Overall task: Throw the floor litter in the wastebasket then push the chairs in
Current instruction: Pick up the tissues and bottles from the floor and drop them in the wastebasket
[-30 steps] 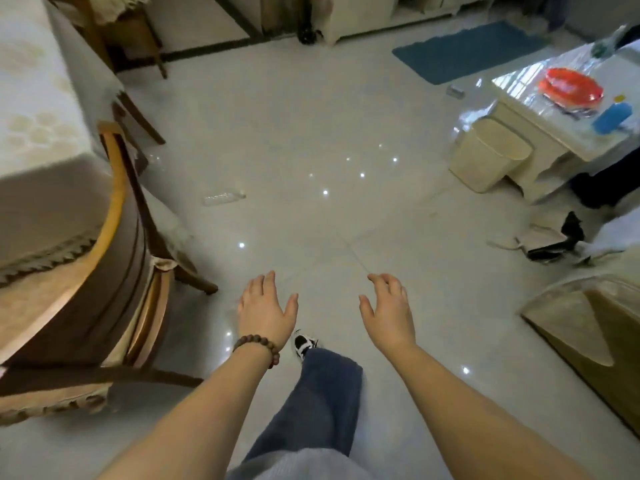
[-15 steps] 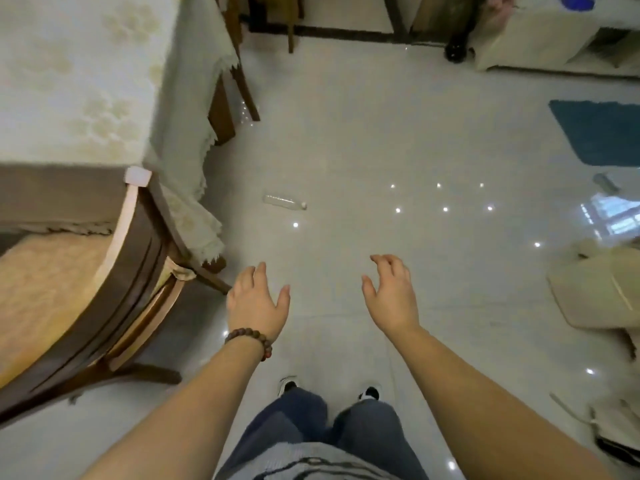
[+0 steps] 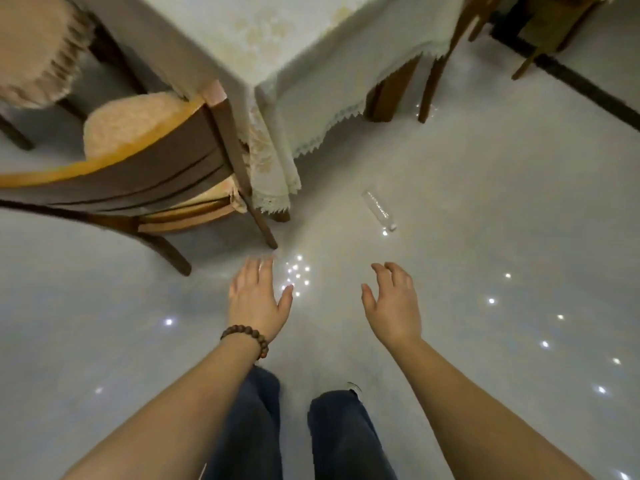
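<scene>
Both the left hand (image 3: 258, 301) and right hand (image 3: 393, 303) hover empty, fingers apart, the bottle (image 3: 378, 210) lying on the floor beyond the right fingers.

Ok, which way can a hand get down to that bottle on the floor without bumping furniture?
Bare floor lies right of the bottle and between it and both hands, so the right hand has a straight path. It is crowded to the left: the chair leg and the tablecloth corner stand near the left hand. Both hands hold nothing.
</scene>
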The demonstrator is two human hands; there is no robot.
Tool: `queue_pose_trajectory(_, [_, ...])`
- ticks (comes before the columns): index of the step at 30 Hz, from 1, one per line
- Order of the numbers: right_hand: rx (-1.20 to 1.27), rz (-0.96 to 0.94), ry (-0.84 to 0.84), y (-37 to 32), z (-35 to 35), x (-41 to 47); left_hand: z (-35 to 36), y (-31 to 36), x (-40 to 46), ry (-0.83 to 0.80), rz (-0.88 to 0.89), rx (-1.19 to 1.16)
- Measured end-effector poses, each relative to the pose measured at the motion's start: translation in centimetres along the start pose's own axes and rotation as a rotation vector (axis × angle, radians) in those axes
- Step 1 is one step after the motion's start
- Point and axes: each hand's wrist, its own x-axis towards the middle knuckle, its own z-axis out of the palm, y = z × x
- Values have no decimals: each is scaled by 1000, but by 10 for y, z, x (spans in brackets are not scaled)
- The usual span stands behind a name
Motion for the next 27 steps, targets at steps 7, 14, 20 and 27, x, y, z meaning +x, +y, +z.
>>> queue_pose_trajectory(7, [-33, -140, -132, 34, 73, 31, 76, -42, 0, 29, -195, 34])
queue_pose_trajectory(14, [-71, -239, -191, 82, 241, 79, 236, -134, 68, -43, -257, 39])
queue_pose_trajectory(20, [-107, -282, -201, 133, 390, 134, 387, -230, 153, -157, -312, 63])
queue_pose_trajectory(27, [-138, -363, -164, 164, 483, 187, 505, -298, 219, -252, -241, 58])
